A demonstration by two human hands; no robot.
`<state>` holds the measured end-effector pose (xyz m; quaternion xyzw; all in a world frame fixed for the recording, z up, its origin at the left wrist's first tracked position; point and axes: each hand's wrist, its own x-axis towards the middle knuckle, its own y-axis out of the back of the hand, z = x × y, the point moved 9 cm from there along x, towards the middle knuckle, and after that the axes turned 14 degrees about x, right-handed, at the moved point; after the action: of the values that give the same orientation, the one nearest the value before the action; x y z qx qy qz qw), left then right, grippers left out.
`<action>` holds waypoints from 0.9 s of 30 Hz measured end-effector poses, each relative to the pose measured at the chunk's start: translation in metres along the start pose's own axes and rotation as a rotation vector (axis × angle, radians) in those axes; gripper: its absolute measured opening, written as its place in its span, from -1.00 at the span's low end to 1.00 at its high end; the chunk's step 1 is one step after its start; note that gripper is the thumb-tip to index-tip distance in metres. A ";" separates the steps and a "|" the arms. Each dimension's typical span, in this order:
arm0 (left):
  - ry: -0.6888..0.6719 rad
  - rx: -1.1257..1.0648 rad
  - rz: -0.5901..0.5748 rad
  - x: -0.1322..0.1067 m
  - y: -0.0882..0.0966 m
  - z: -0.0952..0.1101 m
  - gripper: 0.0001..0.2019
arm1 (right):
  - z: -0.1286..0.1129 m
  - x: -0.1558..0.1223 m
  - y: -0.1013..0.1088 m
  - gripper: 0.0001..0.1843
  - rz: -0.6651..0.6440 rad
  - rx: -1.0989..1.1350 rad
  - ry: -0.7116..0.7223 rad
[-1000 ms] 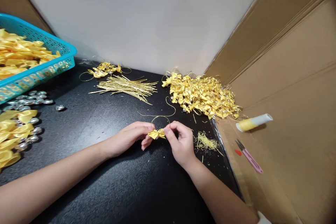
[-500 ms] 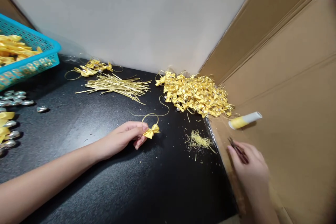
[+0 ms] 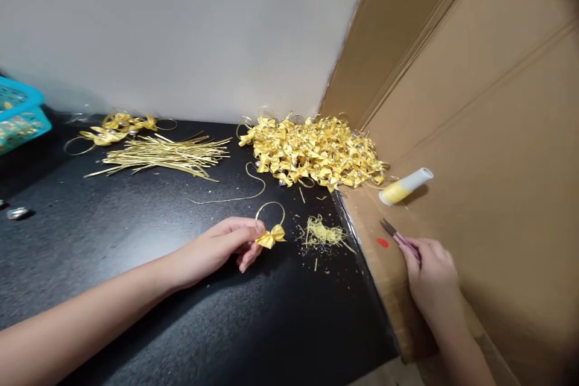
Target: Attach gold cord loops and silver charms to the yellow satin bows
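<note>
Between the thumb and fingers of my left hand (image 3: 237, 238) is a yellow ribbon bow (image 3: 272, 236), with a loop of gold cord standing up from it. My right hand (image 3: 434, 274) grips small thread snips (image 3: 398, 236) over the cardboard on the right, their blades pointing up and left. A red spot (image 3: 382, 242) shows on the cardboard beside the blades. Yellow thread scraps (image 3: 323, 232) lie on the black table (image 3: 217, 325) between my hands, apart from both. A thin loose thread (image 3: 226, 199) curves across the table behind the left hand.
A large heap of yellow bows (image 3: 316, 154) sits against the wall and cardboard panel (image 3: 488, 90). Left of it lie gold cords (image 3: 167, 155) and a few more bows (image 3: 120, 126). A yellow thread spool (image 3: 404, 187) rests right; a blue basket (image 3: 27, 93) stands far left.
The view has swung right, so the basket and silver beads slide leftward. The snips have come further out from my right hand, and the red spot is now uncovered. My left hand keeps the bow.
</note>
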<state>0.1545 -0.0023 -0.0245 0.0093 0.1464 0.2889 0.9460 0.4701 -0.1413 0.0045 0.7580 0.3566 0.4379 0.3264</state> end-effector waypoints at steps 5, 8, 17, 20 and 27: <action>0.029 0.105 -0.038 0.020 -0.021 0.014 -0.59 | -0.030 0.001 0.008 -0.58 -0.036 0.280 -0.184; 0.003 0.247 -0.029 0.031 -0.031 0.024 -0.57 | -0.081 -0.001 0.000 -0.68 -0.178 0.452 -0.116; -0.040 0.375 -0.044 0.049 -0.056 0.036 -0.56 | -0.123 -0.005 -0.027 -0.78 -0.312 0.563 0.017; -0.050 0.391 -0.054 0.052 -0.060 0.038 -0.57 | -0.120 -0.005 -0.028 -0.76 -0.309 0.547 0.011; -0.042 0.407 -0.070 0.054 -0.063 0.037 -0.58 | -0.120 -0.005 -0.029 -0.77 -0.311 0.548 0.019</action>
<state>0.2421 -0.0228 -0.0108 0.2011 0.1822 0.2200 0.9370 0.3539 -0.1079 0.0277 0.7499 0.5761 0.2773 0.1697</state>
